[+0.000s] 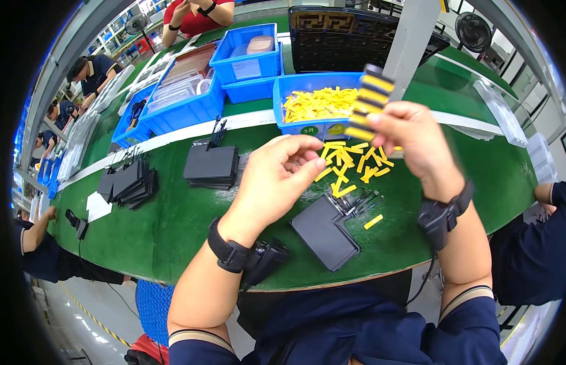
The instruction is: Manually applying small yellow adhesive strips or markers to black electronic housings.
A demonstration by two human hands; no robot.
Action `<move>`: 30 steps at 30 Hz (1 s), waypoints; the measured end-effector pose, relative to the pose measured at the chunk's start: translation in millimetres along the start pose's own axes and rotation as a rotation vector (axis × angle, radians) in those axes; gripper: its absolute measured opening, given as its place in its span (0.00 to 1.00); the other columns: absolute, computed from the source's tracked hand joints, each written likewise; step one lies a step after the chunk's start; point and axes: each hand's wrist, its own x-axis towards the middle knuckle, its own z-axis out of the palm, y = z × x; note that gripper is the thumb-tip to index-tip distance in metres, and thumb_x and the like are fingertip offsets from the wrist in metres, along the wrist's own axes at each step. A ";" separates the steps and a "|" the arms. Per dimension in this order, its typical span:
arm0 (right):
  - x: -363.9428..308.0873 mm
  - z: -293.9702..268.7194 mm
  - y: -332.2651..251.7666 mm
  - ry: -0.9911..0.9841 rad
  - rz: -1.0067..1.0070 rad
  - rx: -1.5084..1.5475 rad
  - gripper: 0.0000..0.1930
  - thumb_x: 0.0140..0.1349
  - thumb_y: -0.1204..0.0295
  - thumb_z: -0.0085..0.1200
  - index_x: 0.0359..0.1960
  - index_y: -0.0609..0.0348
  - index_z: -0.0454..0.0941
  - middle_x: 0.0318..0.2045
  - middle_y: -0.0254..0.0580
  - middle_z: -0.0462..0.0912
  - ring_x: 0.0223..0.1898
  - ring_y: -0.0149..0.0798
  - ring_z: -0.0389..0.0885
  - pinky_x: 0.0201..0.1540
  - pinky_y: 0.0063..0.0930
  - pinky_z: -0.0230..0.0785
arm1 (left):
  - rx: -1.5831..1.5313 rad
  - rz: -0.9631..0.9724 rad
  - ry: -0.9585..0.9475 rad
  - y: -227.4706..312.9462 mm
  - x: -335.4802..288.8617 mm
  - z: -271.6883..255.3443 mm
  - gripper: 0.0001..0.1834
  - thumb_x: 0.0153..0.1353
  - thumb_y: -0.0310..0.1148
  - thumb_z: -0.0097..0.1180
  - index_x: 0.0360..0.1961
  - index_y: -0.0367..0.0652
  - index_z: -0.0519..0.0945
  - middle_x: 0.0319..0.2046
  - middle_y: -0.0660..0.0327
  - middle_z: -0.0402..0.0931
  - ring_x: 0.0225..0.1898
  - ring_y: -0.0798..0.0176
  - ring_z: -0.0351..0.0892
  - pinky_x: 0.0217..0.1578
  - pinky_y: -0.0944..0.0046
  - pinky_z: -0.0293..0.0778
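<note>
My feed is bright and evenly lit over the green desk [173, 243] — the striped piece [369, 103] slightly blurred, straight edges bowing toward the frame's blackened corners.

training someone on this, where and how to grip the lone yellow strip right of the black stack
Probably pinch the lone yellow strip by its upper-right end, coming from the right: it lies flat and slanted, with the black L-shaped stack to its left.

Green table [155, 234]: loose yellow strips [342, 160], black flat parts [323, 234], blue bins [189, 111].
</note>
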 end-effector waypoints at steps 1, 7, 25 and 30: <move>-3.6 13.9 -3.1 -0.033 0.004 0.004 0.08 0.56 0.71 0.57 0.26 0.64 0.79 0.17 0.36 0.78 0.16 0.23 0.71 0.20 0.14 0.63 | -0.046 0.052 0.045 -0.4 -1.0 2.8 0.13 0.57 0.27 0.58 0.43 0.36 0.76 0.32 0.64 0.75 0.29 0.75 0.73 0.29 0.76 0.71; -12.6 40.9 9.6 -0.071 -0.021 0.073 0.07 0.56 0.73 0.58 0.26 0.65 0.77 0.19 0.36 0.78 0.18 0.22 0.72 0.21 0.14 0.65 | -0.220 0.006 0.030 -5.4 0.9 1.7 0.18 0.56 0.23 0.57 0.48 0.38 0.70 0.29 0.66 0.72 0.27 0.77 0.71 0.28 0.77 0.69; -21.1 38.2 28.3 0.005 -0.035 0.158 0.11 0.55 0.74 0.59 0.40 0.64 0.77 0.26 0.32 0.79 0.20 0.20 0.71 0.22 0.13 0.65 | -0.195 -0.147 -0.035 -16.8 7.3 1.7 0.11 0.55 0.23 0.56 0.41 0.36 0.74 0.29 0.66 0.74 0.27 0.76 0.72 0.29 0.75 0.70; -23.1 41.4 31.7 -0.035 0.021 0.136 0.11 0.55 0.74 0.59 0.39 0.65 0.77 0.24 0.32 0.78 0.20 0.20 0.71 0.23 0.14 0.66 | -0.433 -0.150 -0.080 -7.2 5.0 8.0 0.13 0.56 0.21 0.54 0.44 0.38 0.72 0.28 0.67 0.73 0.29 0.78 0.70 0.29 0.76 0.69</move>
